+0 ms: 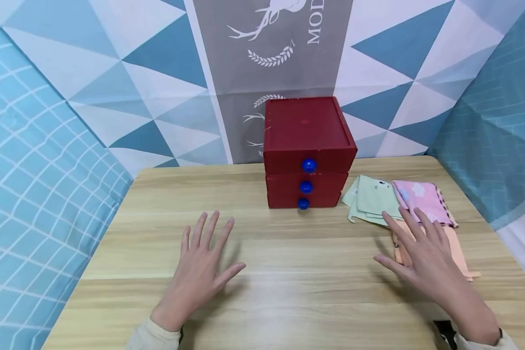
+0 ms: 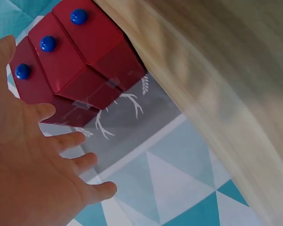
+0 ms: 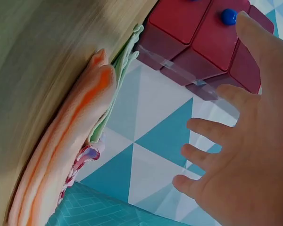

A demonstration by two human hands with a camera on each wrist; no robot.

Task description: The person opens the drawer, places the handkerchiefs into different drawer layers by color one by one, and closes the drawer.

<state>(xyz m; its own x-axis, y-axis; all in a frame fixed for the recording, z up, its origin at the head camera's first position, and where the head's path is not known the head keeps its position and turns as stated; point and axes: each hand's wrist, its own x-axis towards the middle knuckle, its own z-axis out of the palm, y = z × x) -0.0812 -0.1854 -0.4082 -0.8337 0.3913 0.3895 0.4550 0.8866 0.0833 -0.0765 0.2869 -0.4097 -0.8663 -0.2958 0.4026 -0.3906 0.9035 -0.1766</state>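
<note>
My left hand (image 1: 201,272) hovers over the left-middle of the table, fingers spread, holding nothing. On the right, my right hand (image 1: 428,257) also has its fingers spread and overlaps a folded peach towel (image 1: 457,248) in the head view. Behind that towel lie a folded light green towel (image 1: 378,197) and a folded pink towel (image 1: 422,197) with a cloud pattern. A dark red chest of three drawers (image 1: 308,126) stands at the back of the table between the hands. Its drawers look closed, each with a round blue knob (image 1: 308,166).
The light wood table (image 1: 288,301) ends at the back against a cloth backdrop (image 1: 166,87) with blue and white triangles and a grey deer panel. Blue patterned curtains hang at the left (image 1: 39,184) and right (image 1: 507,112).
</note>
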